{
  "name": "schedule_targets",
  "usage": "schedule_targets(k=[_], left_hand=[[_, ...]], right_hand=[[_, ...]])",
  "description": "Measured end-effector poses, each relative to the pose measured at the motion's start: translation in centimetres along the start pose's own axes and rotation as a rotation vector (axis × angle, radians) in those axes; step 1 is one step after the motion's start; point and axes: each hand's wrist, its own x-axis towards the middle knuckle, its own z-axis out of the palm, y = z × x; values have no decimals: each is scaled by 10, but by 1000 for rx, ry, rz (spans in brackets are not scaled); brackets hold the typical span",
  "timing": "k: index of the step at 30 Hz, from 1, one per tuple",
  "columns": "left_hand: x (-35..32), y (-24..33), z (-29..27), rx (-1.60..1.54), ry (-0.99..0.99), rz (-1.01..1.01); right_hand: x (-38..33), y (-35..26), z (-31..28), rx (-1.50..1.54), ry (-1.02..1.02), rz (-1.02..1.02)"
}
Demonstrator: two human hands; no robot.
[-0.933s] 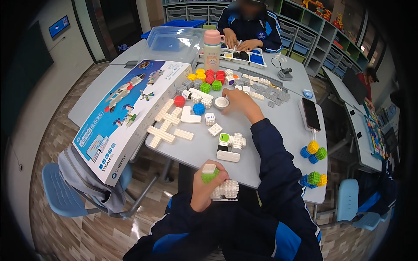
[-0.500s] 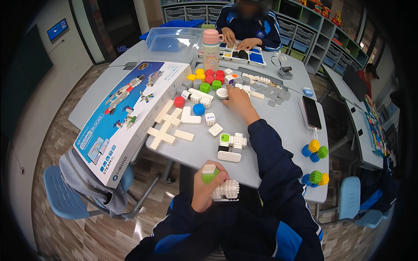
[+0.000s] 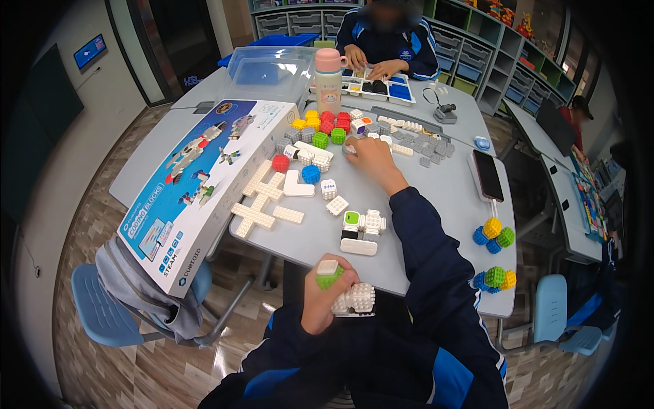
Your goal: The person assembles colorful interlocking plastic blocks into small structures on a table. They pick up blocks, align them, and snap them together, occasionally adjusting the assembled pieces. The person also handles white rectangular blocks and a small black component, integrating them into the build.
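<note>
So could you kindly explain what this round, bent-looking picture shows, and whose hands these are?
It comes from a wide fisheye camera worn on a person's head, looking down, so straight edges curve near the rim. The two dark blue sleeves rising from the bottom belong to the wearer.

The left hand holds a small assembly of white studded blocks with a green block on top near the body. The right hand reaches across the grey table, fingers closed at a heap of red, yellow, green and grey cubes.

Also there: flat white cross-shaped pieces, a large printed cardboard box, a pink bottle and a black phone. Another person sits opposite.
</note>
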Motion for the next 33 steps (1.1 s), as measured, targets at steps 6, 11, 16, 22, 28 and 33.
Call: schedule_targets(k=[6,11,16,22,28,33], left_hand=[[0,-1,-1,12,-7,-6],[0,0,-1,24,-12,15],[3,-4,-2,165,-49,129],[8,0,-3,54,51,145],[-4,16,-3,182,34,207],[-13,23,-7,178,197,209]], right_hand=[[-1,-1,2,29,38,-37],[-1,1,8,5,68,-57],[-2,-13,-12,0,-20,-14],[-18,-67,-117,367,-192,-78],[-75,-133,-185,671,-823,-355],[-88,-161,-176,599,-671,-524]])
